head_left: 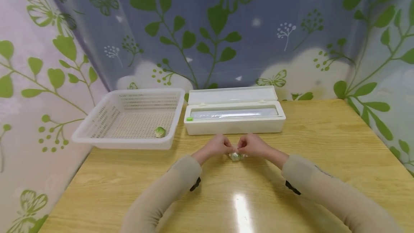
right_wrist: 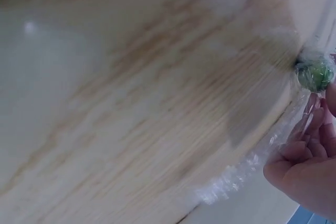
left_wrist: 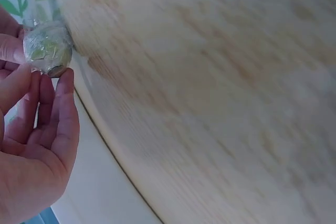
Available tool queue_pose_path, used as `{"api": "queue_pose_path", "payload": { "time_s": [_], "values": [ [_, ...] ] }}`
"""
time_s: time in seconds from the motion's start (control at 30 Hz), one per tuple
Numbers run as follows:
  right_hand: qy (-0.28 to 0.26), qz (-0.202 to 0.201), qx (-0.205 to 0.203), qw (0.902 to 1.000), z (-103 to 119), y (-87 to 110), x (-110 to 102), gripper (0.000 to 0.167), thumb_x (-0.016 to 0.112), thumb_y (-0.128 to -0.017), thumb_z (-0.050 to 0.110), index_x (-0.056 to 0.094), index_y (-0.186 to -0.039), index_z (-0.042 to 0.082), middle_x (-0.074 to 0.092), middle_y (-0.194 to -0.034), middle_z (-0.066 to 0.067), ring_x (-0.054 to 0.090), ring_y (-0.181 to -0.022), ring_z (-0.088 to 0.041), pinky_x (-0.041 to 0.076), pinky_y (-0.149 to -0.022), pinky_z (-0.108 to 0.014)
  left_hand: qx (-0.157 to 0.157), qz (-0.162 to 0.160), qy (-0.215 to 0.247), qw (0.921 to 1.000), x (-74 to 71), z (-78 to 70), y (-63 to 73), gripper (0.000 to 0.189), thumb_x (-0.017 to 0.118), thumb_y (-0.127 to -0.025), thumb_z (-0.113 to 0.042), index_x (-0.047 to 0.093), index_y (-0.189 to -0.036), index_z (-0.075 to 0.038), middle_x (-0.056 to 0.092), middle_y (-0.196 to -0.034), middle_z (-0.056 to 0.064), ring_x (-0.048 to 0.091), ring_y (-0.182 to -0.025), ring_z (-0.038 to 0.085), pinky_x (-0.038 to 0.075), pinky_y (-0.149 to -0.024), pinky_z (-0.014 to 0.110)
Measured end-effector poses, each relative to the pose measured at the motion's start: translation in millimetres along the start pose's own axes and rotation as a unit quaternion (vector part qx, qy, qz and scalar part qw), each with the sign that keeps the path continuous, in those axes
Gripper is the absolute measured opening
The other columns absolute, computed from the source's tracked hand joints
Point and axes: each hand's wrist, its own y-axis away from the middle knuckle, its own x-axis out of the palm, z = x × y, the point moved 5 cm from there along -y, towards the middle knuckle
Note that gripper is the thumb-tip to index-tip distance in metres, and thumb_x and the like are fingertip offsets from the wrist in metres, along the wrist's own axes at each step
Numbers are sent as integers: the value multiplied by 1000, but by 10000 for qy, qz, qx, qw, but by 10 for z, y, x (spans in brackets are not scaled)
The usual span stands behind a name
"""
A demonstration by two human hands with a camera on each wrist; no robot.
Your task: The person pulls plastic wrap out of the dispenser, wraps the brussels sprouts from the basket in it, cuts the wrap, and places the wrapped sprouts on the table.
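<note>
A Brussels sprout (head_left: 235,157) wrapped in clear cling film sits low over the table, between both hands in the head view. My left hand (head_left: 221,144) pinches the film at the sprout's left side; its fingertips lie right at the bundle (left_wrist: 50,51) in the left wrist view. From the other side my right hand (head_left: 253,145) pinches the film between thumb and fingers. A crinkled tail of cling film (right_wrist: 226,182) trails from the right hand in the right wrist view. Film covers the green leaves of the sprout (right_wrist: 315,73).
Behind the hands stands a white cling film dispenser (head_left: 236,126), its lid (head_left: 233,94) raised and a roll (head_left: 234,113) inside. At the left is a white plastic basket (head_left: 129,142) holding one bare Brussels sprout (head_left: 160,132). A patterned curtain (head_left: 207,28) hangs behind the wooden table (head_left: 323,146).
</note>
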Motion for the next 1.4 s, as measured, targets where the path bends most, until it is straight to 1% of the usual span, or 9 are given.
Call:
{"api": "queue_pose_path", "payload": {
  "time_s": [0.1,0.33,0.43,0.63,0.8,0.97,1.07,1.23,1.4],
  "values": [
    [-142,150,-43,9998,0,-3,5,10,66,-77,9,61,-72,2,59,-66,-1,47,-55,-9,42,-52,-25,-141,28,35,9999,-4,-7,18,17,67,-79,-13,64,-65,-2,56,-57,1,41,-48,7,35,-45,18],
    [-50,359,-119,9993,-7,-23,-27,7,63,-79,12,61,-76,6,60,-69,0,51,-59,-10,44,-53,-26,-37,86,2,10000,1,-52,29,7,72,-74,-13,68,-73,-6,63,-69,-2,53,-62,9,44,-55,21],
    [6,396,-102,9992,-2,-22,-26,4,62,-78,6,62,-74,4,59,-67,0,52,-60,-10,44,-54,-25,18,204,-62,9998,20,-65,31,8,71,-75,-15,69,-75,-8,63,-71,-3,54,-64,8,44,-56,20],
    [-34,606,-55,9981,15,-8,-2,7,61,-77,4,62,-70,3,57,-62,1,47,-54,-9,43,-51,-24,76,283,-110,9995,35,-68,27,17,64,-82,-16,69,-71,-5,64,-67,3,43,-52,6,36,-48,18],
    [39,715,-37,9974,-2,-36,-20,6,65,-75,7,61,-72,3,57,-64,1,49,-57,-10,43,-54,-25,-135,251,262,9993,54,-44,5,7,65,-79,-10,68,-74,-5,62,-69,-2,47,-61,7,40,-54,19],
    [-14,1110,-135,9937,-23,-65,-5,4,65,-75,2,63,-77,-1,61,-70,-1,51,-62,-9,44,-58,-24,-296,195,531,9980,84,-40,-18,4,68,-75,-6,68,-75,-2,62,-69,-1,48,-63,10,42,-55,22],
    [-317,1296,-7,9911,-46,-72,20,4,62,-73,-4,63,-77,-4,60,-69,-1,48,-60,-8,42,-56,-22,-365,200,728,9965,98,-51,-25,4,67,-73,-2,67,-76,1,61,-68,0,49,-60,11,44,-53,24],
    [-845,1278,407,9874,-94,-74,61,4,64,-69,-6,62,-69,-3,58,-64,0,44,-57,-9,38,-52,-21,-575,268,1064,9923,109,-43,-22,6,67,-69,2,67,-74,2,61,-66,2,53,-60,11,48,-57,27],
    [-616,1583,446,9845,-98,-75,120,9,65,-69,-3,61,-77,-2,57,-71,-1,46,-62,-10,39,-55,-22,-606,499,1079,9911,126,-20,-27,7,68,-67,4,67,-73,2,62,-69,3,51,-60,11,46,-55,25]
  ]
}}
